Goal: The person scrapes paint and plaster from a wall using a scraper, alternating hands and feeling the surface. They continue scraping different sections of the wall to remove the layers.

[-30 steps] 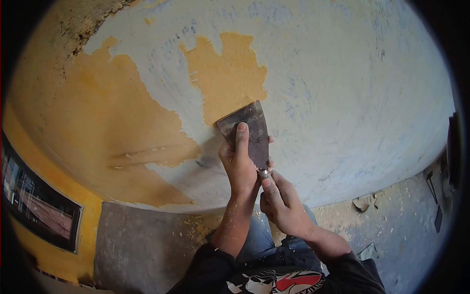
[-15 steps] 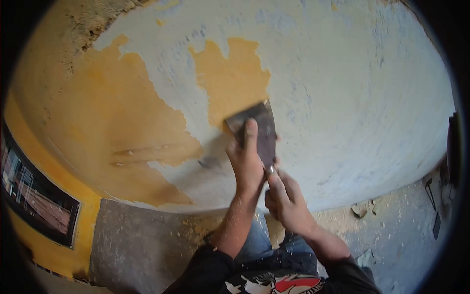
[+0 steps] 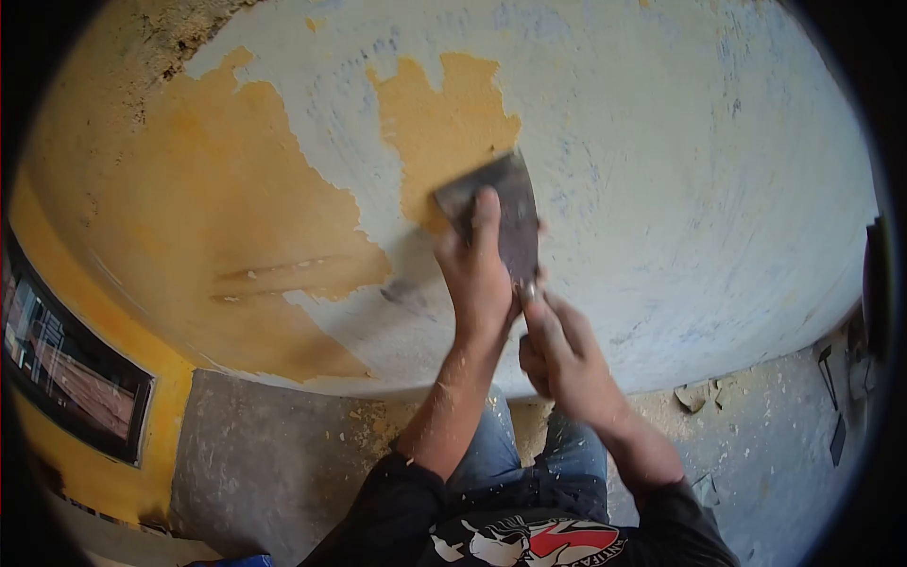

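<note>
A wide dark metal scraper [image 3: 510, 213] lies against the wall, its blade edge at the lower part of a yellow paint patch [image 3: 444, 123]. My left hand [image 3: 482, 269] grips the blade, thumb on its face and fingertips showing past the right side. Below it, my right hand [image 3: 567, 354] is closed round the scraper's handle, which its fingers mostly hide. Pale, bluish-white wall surface [image 3: 661, 189] surrounds the patch. A larger yellow area [image 3: 236, 189] with a ragged edge spreads over the wall to the left.
Grey floor [image 3: 265, 454] with scattered paint flakes runs below the wall. Larger curled chips [image 3: 694, 397] lie at the right. A dark-framed window [image 3: 76, 378] is set in a yellow wall at the left. Rough broken plaster [image 3: 175, 38] shows at the upper left.
Both hands and the scraper have moved up relative to my body, and the blade now covers more of the patch's lower right part. The view has tilted slightly down.
</note>
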The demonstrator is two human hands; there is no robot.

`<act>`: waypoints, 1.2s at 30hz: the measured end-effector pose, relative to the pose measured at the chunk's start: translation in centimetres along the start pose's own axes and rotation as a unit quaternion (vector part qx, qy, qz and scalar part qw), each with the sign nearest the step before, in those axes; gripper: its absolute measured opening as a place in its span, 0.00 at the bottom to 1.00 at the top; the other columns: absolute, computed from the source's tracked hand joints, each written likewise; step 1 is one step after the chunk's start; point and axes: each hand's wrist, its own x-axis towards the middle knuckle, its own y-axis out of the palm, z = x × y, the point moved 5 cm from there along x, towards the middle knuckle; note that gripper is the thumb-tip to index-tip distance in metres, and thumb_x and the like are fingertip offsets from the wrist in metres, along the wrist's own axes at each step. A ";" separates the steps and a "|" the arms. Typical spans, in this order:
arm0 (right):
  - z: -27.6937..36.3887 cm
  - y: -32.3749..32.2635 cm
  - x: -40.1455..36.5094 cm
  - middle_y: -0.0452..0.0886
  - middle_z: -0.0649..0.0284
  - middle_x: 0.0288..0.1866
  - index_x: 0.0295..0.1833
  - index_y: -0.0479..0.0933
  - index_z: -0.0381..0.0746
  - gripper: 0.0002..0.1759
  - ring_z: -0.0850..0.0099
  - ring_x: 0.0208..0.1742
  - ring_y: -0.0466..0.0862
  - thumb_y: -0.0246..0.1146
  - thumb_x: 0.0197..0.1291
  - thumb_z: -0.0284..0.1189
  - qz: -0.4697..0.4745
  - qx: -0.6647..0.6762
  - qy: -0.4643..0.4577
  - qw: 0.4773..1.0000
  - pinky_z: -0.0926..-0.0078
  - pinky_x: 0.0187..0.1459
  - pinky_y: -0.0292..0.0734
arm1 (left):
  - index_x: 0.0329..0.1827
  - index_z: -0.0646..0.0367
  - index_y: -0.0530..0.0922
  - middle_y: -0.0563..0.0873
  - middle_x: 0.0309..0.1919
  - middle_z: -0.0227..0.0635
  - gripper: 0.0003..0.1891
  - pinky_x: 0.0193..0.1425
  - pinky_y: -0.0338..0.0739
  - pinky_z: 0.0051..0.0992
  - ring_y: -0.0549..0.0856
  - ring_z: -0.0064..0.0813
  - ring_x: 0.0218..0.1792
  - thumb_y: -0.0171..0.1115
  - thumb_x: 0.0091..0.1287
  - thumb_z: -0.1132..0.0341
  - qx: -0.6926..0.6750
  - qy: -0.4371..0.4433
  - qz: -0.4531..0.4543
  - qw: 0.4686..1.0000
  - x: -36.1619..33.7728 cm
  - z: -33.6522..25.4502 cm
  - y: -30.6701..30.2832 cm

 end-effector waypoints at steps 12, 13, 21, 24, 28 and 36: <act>2.2 0.1 0.0 0.60 0.77 0.17 0.53 0.69 0.36 0.19 0.87 0.15 0.56 0.47 0.78 0.43 0.020 0.007 -0.026 0.999 0.84 0.16 0.50 | 0.44 0.63 0.77 0.84 0.28 0.42 0.18 0.11 0.68 0.24 0.77 0.26 0.12 0.55 0.74 0.53 -0.037 0.007 0.023 0.999 0.0 -1.1 1.3; 2.1 0.0 -0.3 0.60 0.77 0.17 0.53 0.69 0.36 0.19 0.87 0.15 0.56 0.47 0.78 0.43 0.022 0.006 -0.030 0.999 0.84 0.16 0.50 | 0.44 0.63 0.77 0.84 0.28 0.42 0.18 0.11 0.68 0.24 0.77 0.26 0.12 0.55 0.74 0.53 -0.034 0.005 0.024 0.999 -0.2 -1.0 1.4; 3.1 0.1 -0.5 0.62 0.75 0.17 0.45 0.70 0.36 0.20 0.86 0.15 0.58 0.48 0.78 0.44 0.006 -0.009 -0.032 0.999 0.82 0.17 0.52 | 0.44 0.65 0.76 0.84 0.26 0.41 0.19 0.13 0.74 0.24 0.81 0.25 0.17 0.56 0.74 0.53 -0.045 0.032 0.045 0.998 0.1 -2.2 1.8; 2.3 -0.2 -0.3 0.63 0.74 0.18 0.46 0.70 0.36 0.20 0.86 0.16 0.58 0.49 0.77 0.44 0.012 0.000 -0.017 1.000 0.82 0.17 0.53 | 0.45 0.65 0.77 0.85 0.29 0.42 0.20 0.13 0.70 0.24 0.78 0.26 0.14 0.55 0.74 0.52 -0.042 0.046 0.040 0.997 0.9 -2.2 2.0; 3.7 0.2 0.9 0.64 0.73 0.19 0.47 0.70 0.34 0.21 0.86 0.17 0.60 0.49 0.77 0.45 0.002 -0.031 -0.027 0.999 0.84 0.18 0.55 | 0.44 0.65 0.76 0.84 0.28 0.42 0.19 0.13 0.71 0.24 0.78 0.27 0.13 0.55 0.74 0.53 -0.057 0.049 0.036 0.997 1.1 -2.9 1.9; 4.9 1.2 1.9 0.55 0.79 0.17 0.49 0.71 0.41 0.18 0.87 0.14 0.53 0.49 0.77 0.45 0.007 -0.022 -0.035 0.999 0.85 0.14 0.46 | 0.47 0.64 0.77 0.85 0.32 0.41 0.20 0.13 0.68 0.24 0.77 0.26 0.14 0.55 0.74 0.51 -0.046 0.093 0.050 0.993 2.3 -4.3 2.2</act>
